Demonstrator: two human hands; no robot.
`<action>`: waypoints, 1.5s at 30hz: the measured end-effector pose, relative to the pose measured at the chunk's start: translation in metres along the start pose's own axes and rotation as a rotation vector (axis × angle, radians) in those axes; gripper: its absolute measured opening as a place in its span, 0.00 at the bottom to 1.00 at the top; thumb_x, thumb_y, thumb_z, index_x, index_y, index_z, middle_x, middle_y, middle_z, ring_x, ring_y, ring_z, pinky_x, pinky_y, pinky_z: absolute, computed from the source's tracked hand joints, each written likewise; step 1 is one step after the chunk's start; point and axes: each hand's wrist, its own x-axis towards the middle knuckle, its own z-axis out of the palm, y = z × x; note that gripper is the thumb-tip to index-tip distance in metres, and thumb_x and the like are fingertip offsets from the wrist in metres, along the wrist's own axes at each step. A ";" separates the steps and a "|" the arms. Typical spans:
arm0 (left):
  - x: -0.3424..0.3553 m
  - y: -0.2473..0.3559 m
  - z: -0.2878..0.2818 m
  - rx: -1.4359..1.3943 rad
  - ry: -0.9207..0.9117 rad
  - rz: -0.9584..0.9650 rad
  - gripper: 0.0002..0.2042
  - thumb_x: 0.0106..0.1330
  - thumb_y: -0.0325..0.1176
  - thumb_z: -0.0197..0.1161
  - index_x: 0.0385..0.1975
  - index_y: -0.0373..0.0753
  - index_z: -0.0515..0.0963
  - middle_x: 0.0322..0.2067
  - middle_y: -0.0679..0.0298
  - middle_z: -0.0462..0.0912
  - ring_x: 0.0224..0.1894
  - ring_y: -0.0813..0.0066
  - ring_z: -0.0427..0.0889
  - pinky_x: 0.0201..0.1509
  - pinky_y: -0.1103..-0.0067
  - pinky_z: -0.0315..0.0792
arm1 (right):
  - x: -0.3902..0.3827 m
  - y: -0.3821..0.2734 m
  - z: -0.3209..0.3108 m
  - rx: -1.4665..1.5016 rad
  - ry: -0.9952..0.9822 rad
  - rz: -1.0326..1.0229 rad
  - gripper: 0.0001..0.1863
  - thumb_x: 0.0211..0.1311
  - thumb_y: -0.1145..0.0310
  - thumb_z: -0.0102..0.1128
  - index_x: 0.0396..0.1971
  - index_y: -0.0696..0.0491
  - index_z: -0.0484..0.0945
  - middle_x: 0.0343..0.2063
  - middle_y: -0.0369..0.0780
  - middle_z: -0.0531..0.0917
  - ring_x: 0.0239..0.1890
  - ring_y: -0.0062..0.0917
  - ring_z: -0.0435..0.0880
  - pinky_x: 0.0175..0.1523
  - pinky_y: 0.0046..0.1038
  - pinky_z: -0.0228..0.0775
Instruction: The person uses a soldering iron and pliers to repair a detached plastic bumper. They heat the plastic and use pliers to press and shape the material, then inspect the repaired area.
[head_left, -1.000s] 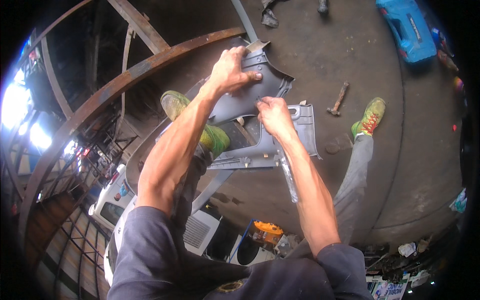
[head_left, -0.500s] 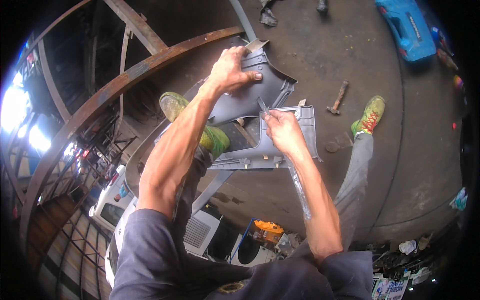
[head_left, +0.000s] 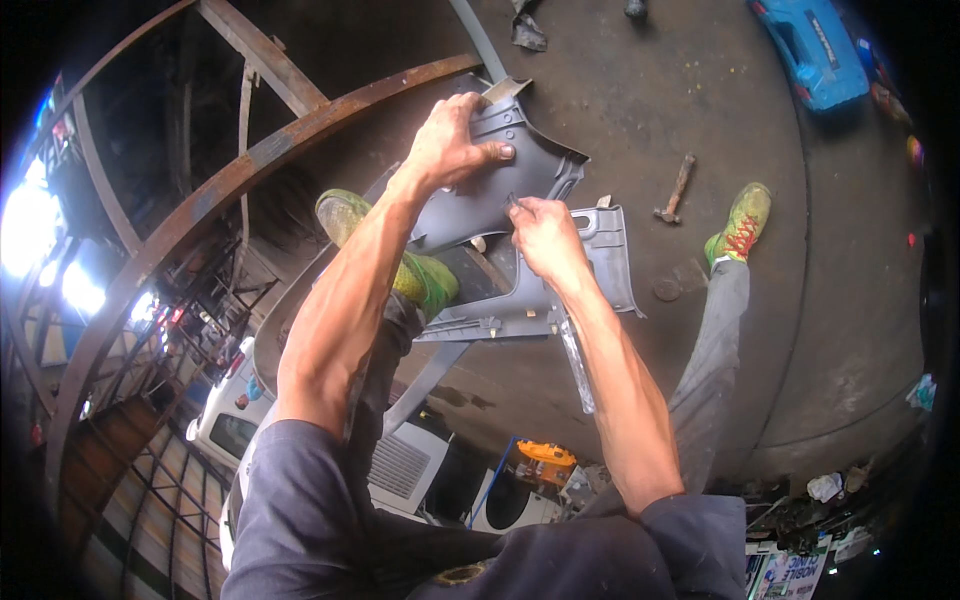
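A: Grey plastic trim panel (head_left: pixel 500 190) is held up between both hands, above the concrete floor (head_left: pixel 620 90), roughly over the left green shoe (head_left: pixel 400 260). A second grey panel piece (head_left: pixel 560 300) lies under it, apparently touching.

B: Grips?

A: Left hand (head_left: pixel 450 145) clamps the upper edge, thumb across the face, fingers wrapped behind. Right hand (head_left: pixel 545 240) is pinched closed on something small and dark at the panel's middle, maybe a clip or fastener; too small to tell.

B: Advice for this step?

A: My read: keep the left hand as the anchor close to the work point so the plastic doesn't flex. Work the small part straight, no twisting, or a tab could snap.

B: Anything nearby?

A: Hammer (head_left: pixel 675 190) on the floor, well apart to the right, near the right shoe (head_left: pixel 740 220). Blue case (head_left: pixel 810 55) further off. Rusty curved steel frame (head_left: pixel 230 170) to the left.
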 end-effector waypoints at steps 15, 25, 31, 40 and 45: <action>0.005 -0.001 0.000 -0.002 -0.039 -0.050 0.37 0.44 0.51 0.76 0.51 0.31 0.74 0.48 0.49 0.78 0.56 0.52 0.73 0.61 0.65 0.68 | 0.003 0.015 -0.001 0.126 -0.028 0.034 0.15 0.66 0.66 0.53 0.40 0.65 0.80 0.13 0.37 0.75 0.16 0.20 0.73 0.24 0.28 0.64; 0.015 0.008 -0.017 0.149 -0.158 -0.014 0.41 0.46 0.51 0.77 0.56 0.28 0.72 0.50 0.44 0.79 0.56 0.55 0.77 0.61 0.68 0.69 | -0.034 -0.007 -0.009 0.459 -0.128 0.328 0.14 0.69 0.64 0.50 0.37 0.60 0.78 0.19 0.37 0.77 0.17 0.20 0.73 0.22 0.27 0.66; 0.058 0.064 -0.041 0.304 -0.438 0.245 0.31 0.49 0.48 0.72 0.52 0.35 0.78 0.42 0.49 0.84 0.49 0.55 0.83 0.54 0.67 0.75 | -0.058 0.001 0.002 1.036 -0.055 0.464 0.20 0.70 0.62 0.50 0.52 0.63 0.73 0.18 0.34 0.73 0.13 0.14 0.65 0.18 0.20 0.58; 0.078 0.113 -0.002 0.890 -0.887 0.172 0.13 0.57 0.39 0.65 0.39 0.42 0.85 0.34 0.53 0.85 0.42 0.58 0.84 0.47 0.64 0.76 | -0.042 0.009 -0.004 0.123 -0.011 -0.033 0.18 0.69 0.63 0.49 0.31 0.64 0.78 0.22 0.50 0.80 0.25 0.43 0.79 0.34 0.41 0.69; 0.073 0.105 -0.008 0.815 -0.834 0.186 0.14 0.55 0.40 0.66 0.39 0.44 0.85 0.34 0.54 0.86 0.42 0.56 0.84 0.47 0.64 0.76 | -0.023 -0.008 -0.005 0.031 0.021 -0.043 0.16 0.65 0.66 0.49 0.28 0.65 0.77 0.27 0.59 0.80 0.36 0.57 0.79 0.43 0.49 0.70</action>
